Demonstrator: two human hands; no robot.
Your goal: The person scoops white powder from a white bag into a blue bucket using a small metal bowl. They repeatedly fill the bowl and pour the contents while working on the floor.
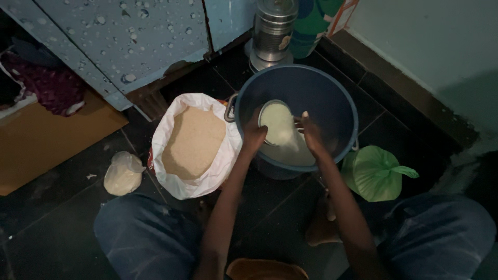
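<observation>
Two hands inside blue bucket (342, 103), centre. Open sack (171, 176) of grain touching bucket at 9 o'clock. Green bag (376, 173) at 4 o'clock. Bowl (277, 123) of grain tilted, gripped by left hand (254, 136) and right hand (311, 134), fingers closed on rim.

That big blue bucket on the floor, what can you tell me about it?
The blue bucket looks like plastic: round, deep, with a smooth rim and a metal handle fitting on its left edge. It stands upright on the dark tiled floor, between the open white sack of grain and a knotted green bag, with a steel canister behind it. Pale grain lies at its bottom. Both hands, left hand and right hand, reach inside, tilting a small bowl of grain over it.
</observation>
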